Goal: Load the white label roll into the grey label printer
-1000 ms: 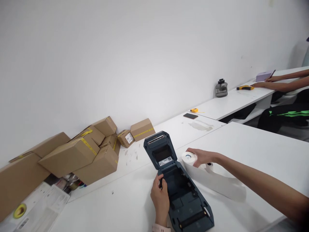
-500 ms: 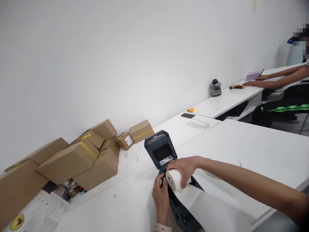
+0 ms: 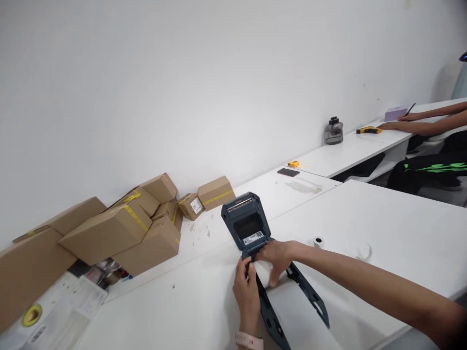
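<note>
1. Printer [image 3: 268, 315]: lower centre of the frame, on the white tabletop [image 3: 175, 318]. Long axis slants from the hinge near centre down rightward to the bottom edge; lid end points toward the upper left.
2. Lid [image 3: 235, 209]: swung open, tilted up, inner face showing. Dark blue-grey, angular corners, dark window, metallic bar across the top.
3. Roll [image 3: 263, 274]: white, plain, cylindrical; in the printer's bay just below the hinge, partly hidden.
4. Strip [image 3: 302, 311]: white paper, running from the roll lengthwise over the bay to the bottom edge of the frame.
5. Left hand [image 3: 247, 289]: thumb and fingers clamped on the printer's left rim, near the hinge.
6. Right hand [image 3: 279, 255]: fingers closed over the roll, thumb on its near side; some fingertips hidden.
7. Label [image 3: 253, 237]: white, inside the lid, with a square code; print too small to read.
8. Spool [image 3: 318, 242]: small, white, dark-centred; right of the printer, apart from it.
</note>
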Available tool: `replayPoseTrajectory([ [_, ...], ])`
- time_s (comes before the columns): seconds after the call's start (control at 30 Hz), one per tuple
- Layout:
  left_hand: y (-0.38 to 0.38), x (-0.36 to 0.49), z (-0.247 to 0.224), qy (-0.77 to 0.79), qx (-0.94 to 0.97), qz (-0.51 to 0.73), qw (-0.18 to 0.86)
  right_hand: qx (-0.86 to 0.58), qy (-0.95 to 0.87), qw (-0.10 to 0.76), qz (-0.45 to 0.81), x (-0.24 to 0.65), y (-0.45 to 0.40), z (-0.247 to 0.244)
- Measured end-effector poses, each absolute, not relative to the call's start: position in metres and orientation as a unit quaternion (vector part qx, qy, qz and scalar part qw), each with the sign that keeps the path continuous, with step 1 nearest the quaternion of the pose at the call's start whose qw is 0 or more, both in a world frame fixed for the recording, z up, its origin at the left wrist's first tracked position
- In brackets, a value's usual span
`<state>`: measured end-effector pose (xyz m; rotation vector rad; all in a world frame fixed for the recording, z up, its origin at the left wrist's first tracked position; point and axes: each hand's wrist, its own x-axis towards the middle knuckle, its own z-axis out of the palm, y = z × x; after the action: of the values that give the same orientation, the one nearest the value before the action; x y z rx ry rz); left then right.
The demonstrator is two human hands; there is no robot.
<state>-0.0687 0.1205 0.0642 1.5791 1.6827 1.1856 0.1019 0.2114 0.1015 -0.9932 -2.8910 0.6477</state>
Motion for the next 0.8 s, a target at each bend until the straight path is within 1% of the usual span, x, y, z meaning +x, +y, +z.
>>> replayPoseTrajectory([
  [0.1,0.121,-0.069,0.062,0.622,0.589,0.441,0.267,-0.333,-0.924,-0.033,0.185,0.102,0.204,0.105],
  [0.13,0.122,-0.069,0.061,0.621,0.590,0.442,0.267,-0.337,-0.923,-0.030,0.183,0.106,0.199,0.112],
  [0.17,0.122,-0.069,0.060,0.619,0.590,0.444,0.268,-0.336,-0.923,-0.010,0.186,0.111,0.192,0.124],
  [0.2,0.122,-0.070,0.059,0.617,0.589,0.446,0.269,-0.328,-0.924,0.032,0.195,0.119,0.185,0.139],
  [0.23,0.122,-0.070,0.058,0.617,0.587,0.449,0.270,-0.318,-0.921,0.096,0.203,0.128,0.178,0.157],
  [0.27,0.122,-0.071,0.057,0.617,0.584,0.452,0.271,-0.302,-0.908,0.196,0.215,0.137,0.171,0.177],
  [0.3,0.122,-0.071,0.057,0.618,0.581,0.454,0.272,-0.294,-0.875,0.315,0.220,0.147,0.167,0.197],
  [0.33,0.122,-0.071,0.057,0.620,0.579,0.455,0.272,-0.304,-0.821,0.441,0.197,0.156,0.165,0.216],
  [0.37,0.122,-0.070,0.058,0.622,0.577,0.455,0.271,-0.325,-0.749,0.558,0.147,0.162,0.167,0.233],
  [0.4,0.123,-0.070,0.060,0.623,0.578,0.452,0.272,-0.347,-0.677,0.640,0.113,0.166,0.172,0.247],
  [0.43,0.123,-0.068,0.063,0.624,0.579,0.448,0.274,-0.370,-0.628,0.677,0.099,0.168,0.180,0.256],
  [0.47,0.123,-0.066,0.066,0.626,0.580,0.441,0.278,-0.393,-0.609,0.680,0.110,0.166,0.191,0.261],
  [0.5,0.122,-0.064,0.070,0.630,0.581,0.432,0.280,-0.411,-0.616,0.657,0.141,0.162,0.203,0.262],
  [0.57,0.115,-0.059,0.076,0.643,0.579,0.425,0.265,-0.424,-0.662,0.579,0.217,0.148,0.226,0.256],
  [0.63,0.098,-0.056,0.077,0.653,0.567,0.451,0.221,-0.418,-0.688,0.534,0.259,0.131,0.244,0.245],
  [0.7,0.071,-0.057,0.070,0.654,0.540,0.495,0.188,-0.408,-0.701,0.513,0.281,0.119,0.252,0.237],
  [0.73,0.055,-0.060,0.064,0.661,0.518,0.502,0.208,-0.404,-0.705,0.506,0.290,0.115,0.252,0.235],
  [0.8,0.020,-0.066,0.047,0.676,0.476,0.463,0.320,-0.394,-0.708,0.502,0.302,0.113,0.244,0.232],
])
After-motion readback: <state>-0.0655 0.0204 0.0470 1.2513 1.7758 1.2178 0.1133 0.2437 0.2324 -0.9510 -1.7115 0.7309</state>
